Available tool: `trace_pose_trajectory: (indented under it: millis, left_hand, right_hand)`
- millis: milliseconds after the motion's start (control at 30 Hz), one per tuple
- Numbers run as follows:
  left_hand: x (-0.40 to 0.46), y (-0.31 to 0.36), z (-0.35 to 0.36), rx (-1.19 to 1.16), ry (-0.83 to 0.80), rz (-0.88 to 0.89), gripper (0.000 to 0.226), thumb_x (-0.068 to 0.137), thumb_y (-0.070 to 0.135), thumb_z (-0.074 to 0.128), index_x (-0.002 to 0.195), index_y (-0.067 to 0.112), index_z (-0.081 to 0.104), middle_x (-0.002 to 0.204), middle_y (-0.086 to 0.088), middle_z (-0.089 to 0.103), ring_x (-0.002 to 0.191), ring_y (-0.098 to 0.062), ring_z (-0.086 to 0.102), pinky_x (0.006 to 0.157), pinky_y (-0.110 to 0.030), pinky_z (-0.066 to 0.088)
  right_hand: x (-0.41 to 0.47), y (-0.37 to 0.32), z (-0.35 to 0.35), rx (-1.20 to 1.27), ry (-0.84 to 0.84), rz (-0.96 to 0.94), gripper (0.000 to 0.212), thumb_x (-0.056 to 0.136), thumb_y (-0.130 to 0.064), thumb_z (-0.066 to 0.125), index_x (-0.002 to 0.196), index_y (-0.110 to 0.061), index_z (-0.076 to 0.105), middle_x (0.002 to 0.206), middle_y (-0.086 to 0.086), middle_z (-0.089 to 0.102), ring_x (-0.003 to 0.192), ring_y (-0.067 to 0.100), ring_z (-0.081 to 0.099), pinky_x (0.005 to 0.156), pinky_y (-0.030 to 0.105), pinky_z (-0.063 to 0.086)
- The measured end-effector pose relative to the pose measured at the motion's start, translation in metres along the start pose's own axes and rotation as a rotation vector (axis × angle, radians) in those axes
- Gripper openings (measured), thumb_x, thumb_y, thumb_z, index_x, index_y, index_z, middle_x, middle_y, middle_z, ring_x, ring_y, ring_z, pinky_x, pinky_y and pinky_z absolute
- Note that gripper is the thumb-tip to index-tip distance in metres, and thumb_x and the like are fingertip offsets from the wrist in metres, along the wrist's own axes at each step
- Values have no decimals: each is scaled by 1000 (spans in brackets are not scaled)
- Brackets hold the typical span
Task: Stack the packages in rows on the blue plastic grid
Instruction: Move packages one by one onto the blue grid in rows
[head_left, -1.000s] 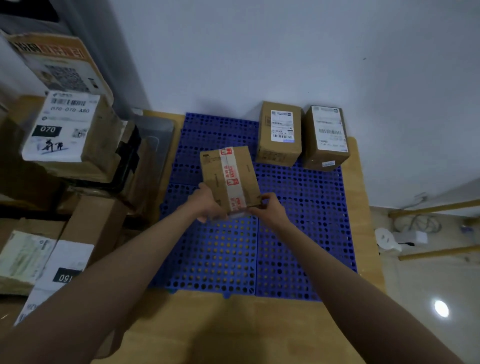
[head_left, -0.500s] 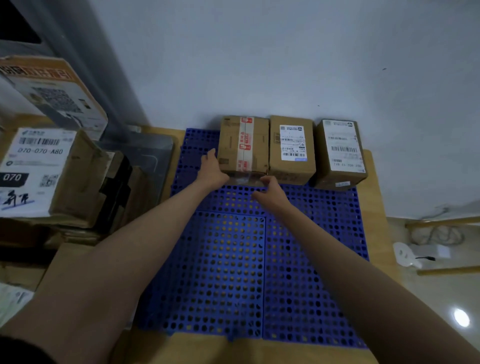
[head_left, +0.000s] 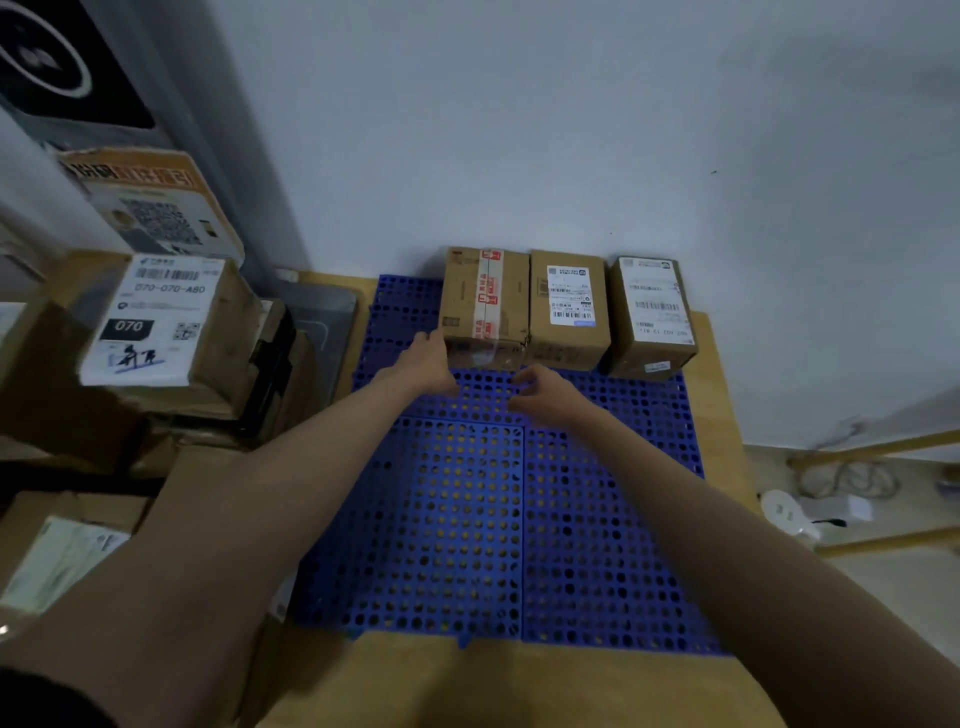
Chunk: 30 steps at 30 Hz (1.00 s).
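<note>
Head view: left hand (head_left: 427, 358) fingers touch taped box (head_left: 484, 300) on grid (head_left: 467, 519); right hand (head_left: 545, 392) loosely curled, holding nothing.

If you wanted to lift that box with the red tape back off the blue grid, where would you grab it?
Probably by its left side and its near front face, coming from the left and front. The red-taped box sits flush against the middle box on its right and close to the wall behind, so those sides offer no grip. The left hand already touches its left edge.
</note>
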<state>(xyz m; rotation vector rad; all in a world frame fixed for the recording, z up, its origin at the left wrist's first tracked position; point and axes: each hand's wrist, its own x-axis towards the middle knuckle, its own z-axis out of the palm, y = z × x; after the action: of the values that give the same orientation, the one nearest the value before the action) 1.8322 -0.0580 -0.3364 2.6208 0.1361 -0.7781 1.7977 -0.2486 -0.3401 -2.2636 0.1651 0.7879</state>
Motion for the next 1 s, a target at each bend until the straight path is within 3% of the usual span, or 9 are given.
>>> trace_pose_trajectory:
  millis: [100, 300, 400, 600, 700, 800, 1000]
  left_hand:
    - [-27, 0, -7, 62, -1, 79, 106, 77, 32, 81, 155, 19, 9, 158, -11, 15, 139, -34, 31, 110, -48, 36]
    - [-80, -4, 0, 182, 21, 175, 86, 76, 37, 81, 145, 16, 33, 146, -8, 33, 127, -29, 43, 101, -43, 42]
    - [-107, -9, 10, 244, 1, 181, 88, 76, 39, 81, 146, 19, 32, 146, -6, 34, 127, -28, 43, 103, -45, 42]
    - [-173, -18, 16, 275, -19, 214, 83, 80, 40, 77, 147, 21, 31, 149, -3, 34, 130, -26, 42, 105, -40, 40]
    - [-220, -20, 8, 257, -12, 236, 78, 84, 37, 74, 147, 18, 32, 149, -3, 38, 129, -24, 44, 105, -38, 41]
    - [-271, -31, 2, 225, 55, 222, 74, 85, 36, 74, 146, 16, 37, 144, -4, 43, 127, -24, 46, 103, -36, 43]
    - [-347, -70, 16, 220, 130, 173, 56, 87, 36, 72, 134, 17, 49, 129, -2, 53, 108, -22, 55, 90, -36, 50]
  right_hand:
    - [-34, -14, -11, -55, 28, -69, 51, 93, -28, 65, 138, -15, 43, 133, 8, 53, 107, 24, 59, 87, 36, 53]
    - [-100, -27, -4, -106, 67, -97, 46, 93, -24, 65, 132, -14, 44, 123, 12, 57, 108, 28, 60, 91, 40, 50]
    - [-131, -24, 7, -182, 40, -73, 48, 93, -26, 66, 134, -16, 42, 121, 10, 53, 105, 27, 59, 87, 39, 49]
    - [-186, -27, 23, -381, -8, -100, 53, 94, -28, 64, 138, -15, 38, 134, 13, 47, 101, 27, 54, 85, 38, 47]
    - [-213, -36, 27, -482, 21, -165, 57, 93, -30, 65, 141, -17, 38, 141, 12, 44, 113, 28, 54, 93, 40, 49]
    - [-240, -45, 36, -512, 57, -277, 56, 92, -31, 66, 140, -16, 41, 143, 10, 44, 118, 26, 52, 89, 35, 47]
    - [-285, -46, 78, -505, -36, -377, 52, 94, -30, 65, 139, -17, 42, 137, 8, 49, 105, 23, 54, 82, 30, 43]
